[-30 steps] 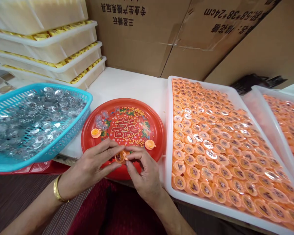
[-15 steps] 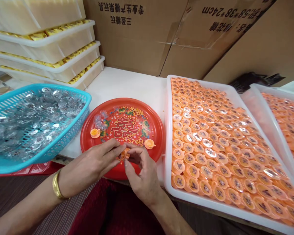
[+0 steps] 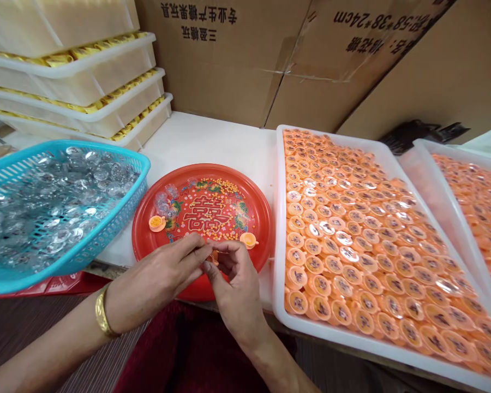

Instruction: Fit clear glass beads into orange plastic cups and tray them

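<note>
Two hands of ours meet, in the head view, over the near part of a red round tray [image 3: 264,229] on the white counter [image 3: 213,136]. Our right hand [image 3: 235,281] pinches a small orange toy cup [image 3: 215,257], mostly hidden, between thumb and fingers. Our left hand [image 3: 167,270] lays its fingertips against it, fingers close together, though we cannot tell whether they grip. Just beyond our right hand we see a second cup [image 3: 249,240]; beyond our left hand, a third cup [image 3: 157,223] filled with yellow pellets. Left of our left hand stands a blue basket [image 3: 110,230] of clear plastic pieces [image 3: 65,207]; right of our right hand, a white tray [image 3: 279,229] packed with orange cups [image 3: 352,245].
</note>
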The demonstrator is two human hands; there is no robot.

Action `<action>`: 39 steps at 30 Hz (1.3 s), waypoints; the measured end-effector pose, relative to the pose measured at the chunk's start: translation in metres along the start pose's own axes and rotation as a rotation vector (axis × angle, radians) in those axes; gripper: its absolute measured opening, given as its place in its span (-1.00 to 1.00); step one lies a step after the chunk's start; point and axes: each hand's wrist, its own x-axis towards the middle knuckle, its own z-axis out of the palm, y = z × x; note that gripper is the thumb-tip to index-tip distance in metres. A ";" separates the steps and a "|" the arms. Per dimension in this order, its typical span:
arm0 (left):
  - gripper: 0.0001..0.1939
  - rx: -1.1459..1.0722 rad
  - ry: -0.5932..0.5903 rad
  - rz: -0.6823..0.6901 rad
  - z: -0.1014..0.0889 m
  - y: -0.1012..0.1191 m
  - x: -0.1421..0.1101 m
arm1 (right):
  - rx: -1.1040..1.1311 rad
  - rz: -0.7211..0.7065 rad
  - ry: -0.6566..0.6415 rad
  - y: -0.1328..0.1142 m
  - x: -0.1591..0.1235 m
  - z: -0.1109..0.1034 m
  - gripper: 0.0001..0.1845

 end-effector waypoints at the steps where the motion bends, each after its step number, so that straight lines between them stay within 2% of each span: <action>1: -0.65 -0.053 0.029 -0.030 0.002 -0.001 0.001 | 0.024 0.013 0.010 0.000 0.000 0.000 -0.78; 4: -0.64 -0.211 0.138 -0.221 0.011 -0.004 0.002 | 0.049 0.008 0.040 0.000 0.000 -0.001 -0.75; 6: -0.69 -0.392 0.218 -0.377 0.017 -0.005 0.002 | 0.045 -0.011 0.051 0.000 -0.001 -0.001 -0.72; 9: -0.82 -0.604 0.284 -0.469 0.023 -0.003 0.002 | 0.025 -0.041 0.065 0.001 -0.002 -0.001 -0.69; 11: -0.86 -0.614 0.296 -0.457 0.023 -0.002 0.002 | 0.000 -0.044 0.067 0.002 -0.002 -0.001 -0.68; 14: -0.87 -0.506 0.282 -0.406 0.016 0.000 0.003 | -0.016 -0.025 0.050 0.003 -0.002 -0.001 -0.69; 21: -0.91 -0.393 0.207 -0.298 0.004 -0.001 0.008 | 0.102 0.071 0.031 0.001 -0.003 0.000 -0.74; 24: -0.90 -0.388 0.208 -0.314 0.011 -0.003 0.009 | 0.134 0.096 0.058 0.000 -0.001 -0.001 -0.78; 28: -0.68 -0.476 0.269 -0.471 0.028 0.001 0.010 | 0.175 0.143 0.107 -0.004 0.003 -0.005 -0.81; 30: -0.68 -0.564 0.248 -0.507 0.034 0.004 0.010 | 0.196 0.129 0.124 -0.007 0.005 -0.007 -0.81; 33: -0.74 -0.630 0.220 -0.474 0.039 0.004 0.012 | 0.231 0.101 0.119 -0.010 0.010 -0.010 -0.81; 35: -0.76 -0.620 0.245 -0.437 0.042 0.001 0.016 | 0.253 0.102 0.122 -0.011 0.013 -0.012 -0.80; 39: -0.72 -0.632 0.259 -0.437 0.046 -0.002 0.027 | 0.221 0.112 0.095 -0.021 0.021 -0.020 -0.77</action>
